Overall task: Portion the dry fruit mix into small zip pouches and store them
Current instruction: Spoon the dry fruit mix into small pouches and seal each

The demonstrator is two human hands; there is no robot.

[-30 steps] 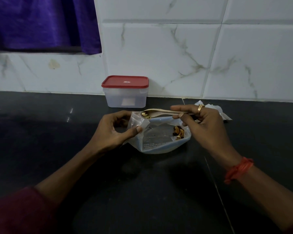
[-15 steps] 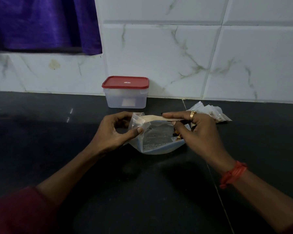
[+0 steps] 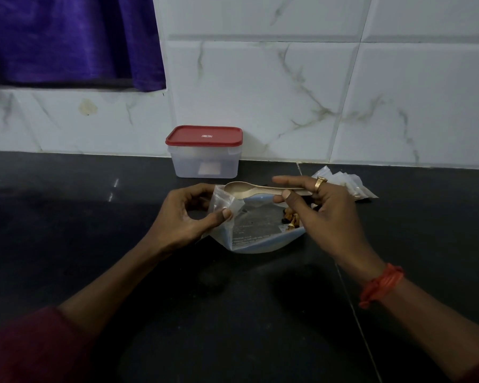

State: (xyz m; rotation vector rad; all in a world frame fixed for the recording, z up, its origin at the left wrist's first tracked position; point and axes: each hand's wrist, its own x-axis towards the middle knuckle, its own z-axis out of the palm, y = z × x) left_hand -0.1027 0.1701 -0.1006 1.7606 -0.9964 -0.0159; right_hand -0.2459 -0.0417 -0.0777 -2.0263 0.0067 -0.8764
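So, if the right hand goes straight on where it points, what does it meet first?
Probably the small pouch in the left hand; the spoon in the right hand is at its mouth.

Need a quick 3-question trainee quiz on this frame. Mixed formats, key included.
1. True or false: the red-lidded container stands open.
2. What does the right hand hold? A. a spoon B. a knife C. a bottle
3. Fill in: the left hand pinches a small clear ___.
Key: 1 false, it is closed. 2 A. 3 zip pouch.
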